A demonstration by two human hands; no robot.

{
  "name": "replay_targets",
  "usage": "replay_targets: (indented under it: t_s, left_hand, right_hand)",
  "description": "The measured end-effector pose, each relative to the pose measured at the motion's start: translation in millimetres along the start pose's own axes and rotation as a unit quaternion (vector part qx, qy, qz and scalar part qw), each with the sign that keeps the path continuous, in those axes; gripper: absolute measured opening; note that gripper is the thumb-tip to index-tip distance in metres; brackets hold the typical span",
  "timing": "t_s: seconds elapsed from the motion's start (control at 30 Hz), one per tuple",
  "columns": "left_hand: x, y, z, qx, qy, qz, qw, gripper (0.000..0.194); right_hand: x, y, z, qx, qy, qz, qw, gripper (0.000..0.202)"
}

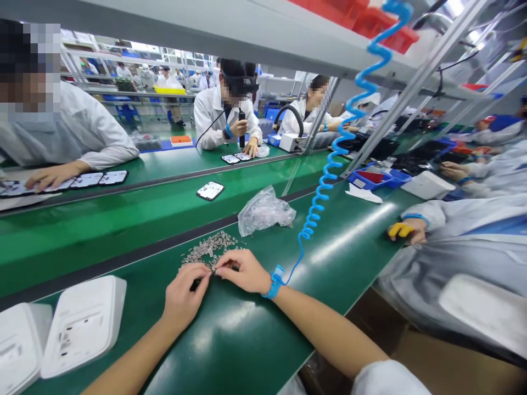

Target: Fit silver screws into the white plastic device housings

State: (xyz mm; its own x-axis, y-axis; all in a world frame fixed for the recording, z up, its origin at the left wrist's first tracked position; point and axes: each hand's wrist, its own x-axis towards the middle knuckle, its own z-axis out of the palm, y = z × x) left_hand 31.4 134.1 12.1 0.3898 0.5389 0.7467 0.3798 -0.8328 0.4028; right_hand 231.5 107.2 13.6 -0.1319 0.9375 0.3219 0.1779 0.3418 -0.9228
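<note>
A small part (213, 271) is gripped by the fingers of the left hand (184, 293) and right hand (246, 271), held beside loose small pieces (209, 247) scattered on the green table (234, 340)

Pc. (213, 271) btwn L hand (185, 295) & R hand (246, 271) too small to ID; far-L white housing (16, 345) cut off.
</note>
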Motion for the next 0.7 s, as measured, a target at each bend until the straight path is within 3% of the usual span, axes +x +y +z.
replay_targets:
  t_s: [0.4, 0.57, 0.7]
  left_hand:
    - [3.1, 3.5, 2.2, -0.110, -0.020, -0.065, 0.992, 0.010]
    - [4.0, 4.2, 3.2, -0.139, -0.014, -0.074, 0.987, 0.008]
    - [4.2, 4.9, 3.2, -0.149, -0.003, -0.085, 0.985, 0.007]
  right_hand:
    - [-4.8, -3.2, -10.3, 0.071, -0.004, 0.037, 0.997, 0.021]
    - [-3.7, 1.1, -13.1, 0.002, 0.033, -0.046, 0.998, 0.013]
    - [-4.1, 3.3, -14.1, -0.019, 0.033, -0.054, 0.998, 0.011]
